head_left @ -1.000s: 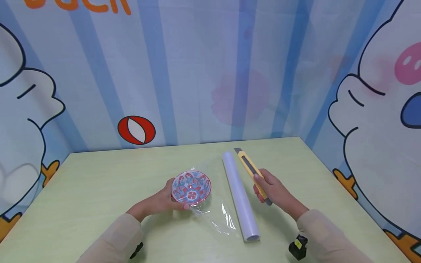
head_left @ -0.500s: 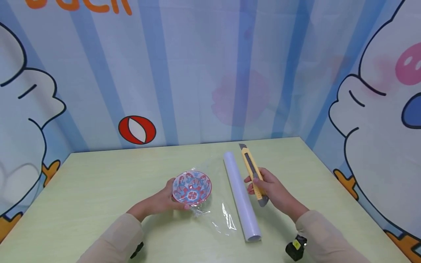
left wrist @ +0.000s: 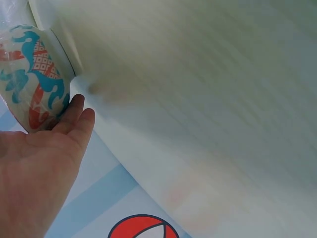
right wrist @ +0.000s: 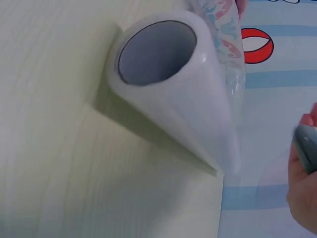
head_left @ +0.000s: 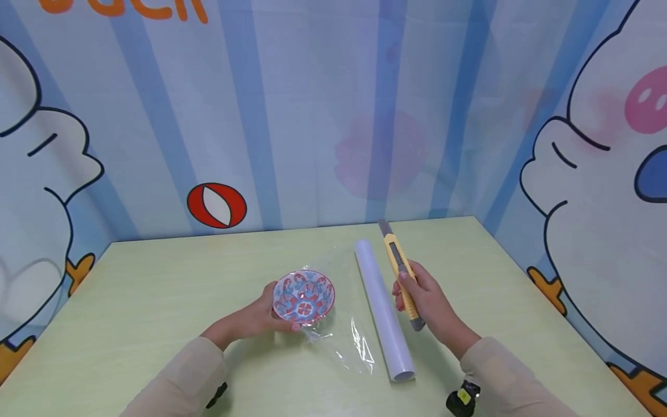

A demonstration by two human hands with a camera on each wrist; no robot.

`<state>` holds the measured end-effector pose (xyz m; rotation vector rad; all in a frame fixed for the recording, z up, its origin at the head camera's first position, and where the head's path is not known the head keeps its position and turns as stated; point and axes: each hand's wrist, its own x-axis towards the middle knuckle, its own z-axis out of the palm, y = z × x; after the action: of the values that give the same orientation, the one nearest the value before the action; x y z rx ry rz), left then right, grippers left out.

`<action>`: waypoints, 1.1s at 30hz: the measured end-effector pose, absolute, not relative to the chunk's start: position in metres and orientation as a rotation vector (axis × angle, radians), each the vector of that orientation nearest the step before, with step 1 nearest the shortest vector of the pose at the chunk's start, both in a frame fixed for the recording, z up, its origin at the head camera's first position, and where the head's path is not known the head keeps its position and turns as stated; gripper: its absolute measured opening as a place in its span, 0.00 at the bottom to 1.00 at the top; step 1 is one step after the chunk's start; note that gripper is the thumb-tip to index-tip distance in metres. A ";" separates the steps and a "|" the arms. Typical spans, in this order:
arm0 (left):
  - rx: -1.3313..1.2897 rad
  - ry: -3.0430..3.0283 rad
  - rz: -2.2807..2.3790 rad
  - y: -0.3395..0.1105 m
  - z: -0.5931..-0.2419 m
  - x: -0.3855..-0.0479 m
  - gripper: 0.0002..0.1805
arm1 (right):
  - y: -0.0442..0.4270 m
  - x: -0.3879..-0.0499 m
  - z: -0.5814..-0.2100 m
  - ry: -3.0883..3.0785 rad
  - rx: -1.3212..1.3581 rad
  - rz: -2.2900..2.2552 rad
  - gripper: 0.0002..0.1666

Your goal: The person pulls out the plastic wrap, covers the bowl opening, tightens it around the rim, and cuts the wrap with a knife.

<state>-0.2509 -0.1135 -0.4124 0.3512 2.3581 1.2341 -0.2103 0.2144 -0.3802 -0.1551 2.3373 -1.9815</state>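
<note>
A bowl patterned in red and blue is tilted toward the head camera, with clear film around its outside. My left hand grips it from the left; in the left wrist view fingers lie against the patterned bowl. Clear film spreads from the bowl to a white roll lying lengthwise on the table. Right of the roll, my right hand holds a yellow cutter, its grey tip pointing away. The right wrist view shows the hollow end of the roll and part of the right hand.
The pale green table meets a blue striped backdrop at its back edge. Printed white cartoon figures stand on the backdrop's left and right sides.
The cutter has turned more upright and its tip has moved right and away from me. The fingers of my right hand have shifted on it. My left hand and the bowl stay put.
</note>
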 end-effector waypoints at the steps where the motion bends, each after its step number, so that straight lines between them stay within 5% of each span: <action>1: 0.350 2.362 1.229 -0.114 -0.412 -0.251 0.60 | 0.214 -0.210 -0.379 2.315 -0.142 -1.994 0.22; 11: 0.339 2.359 1.222 -0.114 -0.413 -0.251 0.60 | 0.208 -0.209 -0.376 2.226 -0.052 -2.075 0.11; 33: 0.310 2.372 1.159 -0.112 -0.410 -0.253 0.63 | 0.216 -0.206 -0.383 2.347 0.355 -2.034 0.35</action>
<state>-0.2527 -0.1122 -0.4097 0.3105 2.3718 1.1585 -0.2056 0.2156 -0.3831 0.3546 2.3471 -2.0335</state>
